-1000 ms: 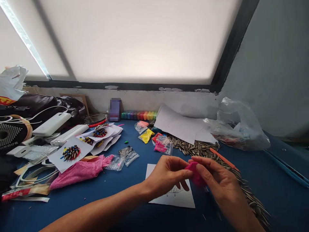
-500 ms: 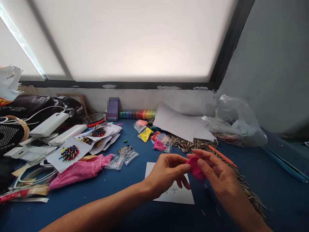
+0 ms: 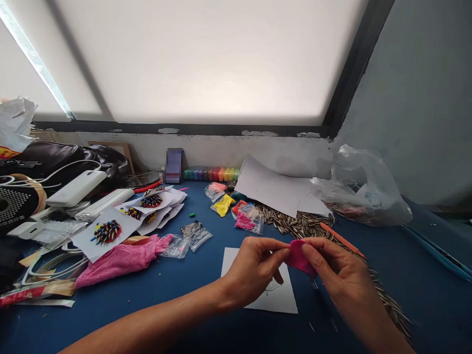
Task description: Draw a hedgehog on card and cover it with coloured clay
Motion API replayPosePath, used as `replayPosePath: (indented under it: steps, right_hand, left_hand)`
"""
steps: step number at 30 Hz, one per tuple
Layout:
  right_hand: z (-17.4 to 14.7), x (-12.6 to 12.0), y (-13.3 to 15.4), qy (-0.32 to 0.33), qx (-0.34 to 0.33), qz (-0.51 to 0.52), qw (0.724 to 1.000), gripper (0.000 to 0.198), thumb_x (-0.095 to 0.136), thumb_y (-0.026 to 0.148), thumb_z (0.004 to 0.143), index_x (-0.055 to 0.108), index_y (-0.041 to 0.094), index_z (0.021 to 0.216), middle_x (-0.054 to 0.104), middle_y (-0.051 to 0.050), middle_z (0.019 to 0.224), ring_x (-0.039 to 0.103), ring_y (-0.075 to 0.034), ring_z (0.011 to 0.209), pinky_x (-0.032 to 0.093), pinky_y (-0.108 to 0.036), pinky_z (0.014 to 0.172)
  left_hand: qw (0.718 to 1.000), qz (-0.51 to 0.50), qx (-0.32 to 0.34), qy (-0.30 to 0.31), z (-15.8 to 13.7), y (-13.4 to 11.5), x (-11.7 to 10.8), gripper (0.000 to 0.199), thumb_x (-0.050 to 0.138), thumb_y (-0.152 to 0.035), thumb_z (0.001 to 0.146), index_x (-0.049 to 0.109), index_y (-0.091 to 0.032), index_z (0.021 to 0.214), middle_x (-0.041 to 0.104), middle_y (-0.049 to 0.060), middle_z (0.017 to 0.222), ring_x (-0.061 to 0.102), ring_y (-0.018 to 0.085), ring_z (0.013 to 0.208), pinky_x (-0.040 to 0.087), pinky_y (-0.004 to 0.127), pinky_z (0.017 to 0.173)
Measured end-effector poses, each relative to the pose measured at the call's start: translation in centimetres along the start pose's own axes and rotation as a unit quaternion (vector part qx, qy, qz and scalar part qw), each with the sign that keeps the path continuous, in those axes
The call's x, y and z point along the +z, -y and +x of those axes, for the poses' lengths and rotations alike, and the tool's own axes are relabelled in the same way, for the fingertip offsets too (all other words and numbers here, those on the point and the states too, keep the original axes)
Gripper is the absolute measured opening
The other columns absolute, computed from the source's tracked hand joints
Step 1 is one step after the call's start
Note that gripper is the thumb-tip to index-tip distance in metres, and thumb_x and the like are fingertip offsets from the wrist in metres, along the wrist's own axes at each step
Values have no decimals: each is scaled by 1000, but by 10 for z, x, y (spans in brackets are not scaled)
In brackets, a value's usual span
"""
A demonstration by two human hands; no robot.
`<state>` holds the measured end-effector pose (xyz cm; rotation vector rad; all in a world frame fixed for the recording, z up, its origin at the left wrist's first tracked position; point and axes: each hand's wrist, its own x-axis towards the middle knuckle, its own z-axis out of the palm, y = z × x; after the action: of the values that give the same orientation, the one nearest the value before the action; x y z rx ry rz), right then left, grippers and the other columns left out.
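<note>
Both our hands share one flat pink piece [image 3: 300, 258]: our left grip [image 3: 249, 270] is pinched on its left edge, our right grip [image 3: 334, 270] clamped on its right side, and we hold it up over the blue bench [image 3: 184, 307]. Beneath the left grip we see a white sheet [image 3: 278, 303] with a drawing. Just beyond the right grip lie an orange stick [image 3: 342, 240] and striped seeds [image 3: 283, 221]; well left of both, a pink cloth [image 3: 118, 263].
</note>
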<state>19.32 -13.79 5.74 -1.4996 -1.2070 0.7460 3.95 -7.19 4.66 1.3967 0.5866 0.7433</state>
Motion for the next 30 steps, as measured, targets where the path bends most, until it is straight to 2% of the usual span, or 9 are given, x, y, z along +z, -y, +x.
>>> replayPosePath:
  steps: [4,8,11,14,18,21,25,27,30]
  right_hand:
    - [1,-2,-1,14,-11,-47,999,31,62,55,84,72,26,87,71,0,80,66,-19,73,56,-28,64]
    - [1,-4,1,51,-19,-70,996,32,59,55,86,73,27,90,70,-1,79,67,-20,74,57,-31,66]
    - [0,-5,1,26,-49,-105,993,33,53,54,90,73,28,98,72,-2,88,69,-20,82,57,-31,74]
    - [1,-8,-1,-6,-45,-123,991,35,52,54,91,70,28,107,73,-2,99,70,-21,88,57,-28,76]
    - [2,-10,-1,2,-52,-125,991,33,53,53,91,70,25,91,68,1,73,63,-16,64,53,-23,57]
    - [0,-6,3,10,-57,-111,992,34,55,54,89,68,24,79,65,1,68,60,-15,62,50,-23,54]
    - [-2,-5,4,-2,-24,-86,996,37,52,57,90,65,25,103,66,2,68,62,-15,62,52,-24,59]
    - [-1,-6,4,-25,-1,-79,997,40,49,59,91,62,25,108,64,2,67,62,-15,63,52,-25,61]
    - [1,-8,5,-1,-8,-95,995,40,46,59,92,63,24,84,58,2,61,57,-14,59,49,-24,57]
  left_hand:
    - [999,18,-23,32,0,4,-2,33,60,-40,88,74,-10,91,64,5,73,57,8,53,44,18,50]
    - [997,-24,-43,65,2,3,-5,37,67,-44,82,72,-8,90,67,7,79,57,8,54,48,21,53]
    - [996,-47,-58,57,5,-1,-8,36,70,-43,80,68,-8,87,66,5,77,59,8,53,48,20,52]
    - [995,-48,-69,47,8,-4,-11,36,70,-45,80,63,-10,86,64,3,73,62,9,52,41,17,47]
    - [994,-68,-71,58,8,-6,-11,41,73,-49,76,61,-12,89,64,2,69,63,11,55,43,19,50]
    - [989,-90,-82,84,8,-5,-8,48,83,-43,68,62,-12,97,68,4,75,63,10,60,46,21,57]
    - [987,-103,-94,84,8,-5,-7,41,84,-42,66,63,-10,81,66,3,70,61,10,57,45,21,57]
    - [988,-101,-95,64,8,-7,-8,40,83,-42,67,63,-10,82,65,2,67,61,10,55,43,21,54]
    - [987,-113,-102,55,10,-9,-10,42,84,-43,64,61,-12,81,64,1,65,62,12,55,42,22,53]
